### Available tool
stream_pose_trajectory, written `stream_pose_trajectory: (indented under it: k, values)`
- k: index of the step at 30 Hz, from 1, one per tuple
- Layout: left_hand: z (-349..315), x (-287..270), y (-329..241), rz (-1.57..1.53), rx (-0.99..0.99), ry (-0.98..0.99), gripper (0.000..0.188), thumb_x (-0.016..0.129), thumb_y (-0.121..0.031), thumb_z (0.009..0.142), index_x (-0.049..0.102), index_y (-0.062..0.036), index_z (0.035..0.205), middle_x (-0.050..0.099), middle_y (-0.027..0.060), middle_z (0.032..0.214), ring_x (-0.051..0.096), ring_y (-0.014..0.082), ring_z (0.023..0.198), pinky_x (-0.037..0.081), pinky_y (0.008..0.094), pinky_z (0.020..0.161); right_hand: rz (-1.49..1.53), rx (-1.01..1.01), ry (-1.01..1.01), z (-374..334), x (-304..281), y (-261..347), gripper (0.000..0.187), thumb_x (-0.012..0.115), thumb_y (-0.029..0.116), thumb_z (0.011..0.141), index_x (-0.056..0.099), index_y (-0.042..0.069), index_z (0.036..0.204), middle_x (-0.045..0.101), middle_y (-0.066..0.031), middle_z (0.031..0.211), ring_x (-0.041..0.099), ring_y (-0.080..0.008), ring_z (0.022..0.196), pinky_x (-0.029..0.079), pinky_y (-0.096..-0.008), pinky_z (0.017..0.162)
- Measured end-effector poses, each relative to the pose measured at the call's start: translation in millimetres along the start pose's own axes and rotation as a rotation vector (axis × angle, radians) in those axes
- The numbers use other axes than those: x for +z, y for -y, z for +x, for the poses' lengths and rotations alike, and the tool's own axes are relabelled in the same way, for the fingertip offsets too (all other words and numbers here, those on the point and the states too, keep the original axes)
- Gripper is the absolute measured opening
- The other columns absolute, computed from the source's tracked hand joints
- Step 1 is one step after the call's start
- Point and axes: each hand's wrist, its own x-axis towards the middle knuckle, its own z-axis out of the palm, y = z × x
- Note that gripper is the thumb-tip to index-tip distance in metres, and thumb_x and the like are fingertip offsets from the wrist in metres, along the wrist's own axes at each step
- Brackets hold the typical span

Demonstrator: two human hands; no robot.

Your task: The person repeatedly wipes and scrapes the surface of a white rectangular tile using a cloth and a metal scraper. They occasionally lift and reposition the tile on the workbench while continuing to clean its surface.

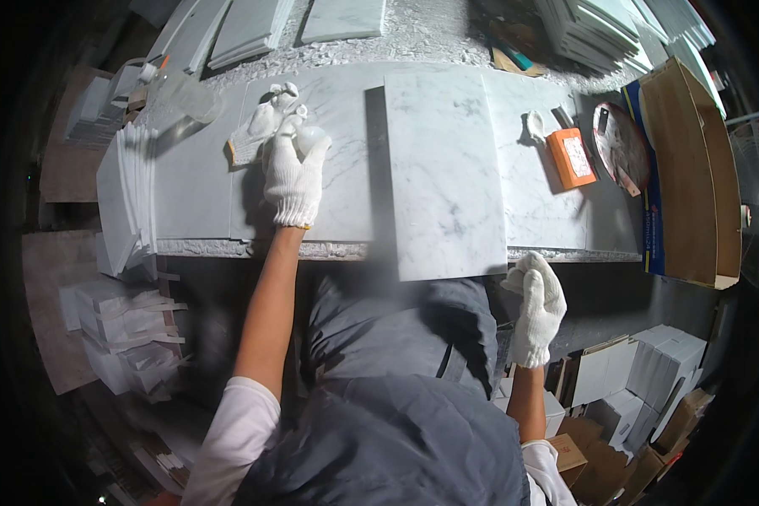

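A white knitted glove covers each of my hands. My left hand (293, 181) is above the left part of the bench, its thumb and fingers closed round a translucent whitish rounded thing (314, 140). Beside it lies a loose white glove (250, 142) with a yellowish cuff. A pale grey-veined marble slab (447, 177) lies across the middle, its near end jutting past the bench edge towards my lap. My right hand (538, 312) is just off that slab's near right corner, fingers bent together; whatever they may hold is hidden.
On the right are an orange box (572, 158), a round clear-and-red container (621, 145) and an open cardboard box (691, 177). Upright thin slabs (131, 198) stand at the bench's left end. More slabs (582, 34) are stacked at the back. White cartons (649, 371) sit low at right.
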Motion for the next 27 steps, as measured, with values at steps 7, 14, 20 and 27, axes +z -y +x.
stream_pose_trajectory:
  k: [7, 14, 20, 27]
  values:
    - [-13.2, -3.0, 8.2, -0.2, -0.042, 0.06, 0.072, 0.089, -0.02, 0.075, 0.054, 0.0005, 0.135, 0.06, 0.0162, 0.129, 0.056, 0.0289, 0.123, 0.046, 0.0411, 0.104, 0.025, -0.062, 0.009, 13.2, 9.2, 13.5, 0.034, 0.061, 0.016, 0.103, 0.064, -0.007, 0.129, 0.069, -0.0071, 0.092, 0.063, -0.0117, 0.075, 0.054, -0.0271, 0.07]
    - [-81.0, -52.7, -56.0, -0.175, 0.604, 0.04, 0.066, 0.074, -0.024, 0.093, 0.043, 0.0018, 0.144, 0.054, 0.0194, 0.14, 0.05, 0.0358, 0.135, 0.036, 0.0481, 0.117, 0.14, 0.077, -0.107, 15.5, 4.9, 22.8, 0.046, 0.058, 0.023, 0.105, 0.055, -0.008, 0.139, 0.052, 0.0021, 0.068, 0.045, -0.004, 0.051, 0.038, -0.0187, 0.047]
    - [-62.2, 3.9, -108.9, -0.006, 0.945, 0.563, 0.058, 0.063, -0.044, 0.096, 0.056, -0.0024, 0.137, 0.056, 0.017, 0.142, 0.05, 0.0355, 0.135, 0.037, 0.0496, 0.115, -0.02, -0.184, -0.182, 54.3, -25.1, 40.2, 0.045, 0.064, 0.013, 0.101, 0.054, -0.002, 0.143, 0.068, -0.0096, 0.114, 0.06, -0.006, 0.08, 0.052, -0.0205, 0.066]
    - [-121.7, -9.8, -142.4, -0.472, 1.109, 1.325, 0.06, 0.053, -0.057, 0.097, 0.062, -0.0046, 0.126, 0.06, 0.0168, 0.132, 0.057, 0.0409, 0.118, 0.047, 0.0467, 0.102, -0.805, -0.569, -0.382, 155.7, -92.5, 74.5, 0.049, 0.079, 0.022, 0.09, 0.06, 0.004, 0.131, 0.064, -0.0115, 0.121, 0.064, -0.0244, 0.113, 0.053, -0.0345, 0.096]
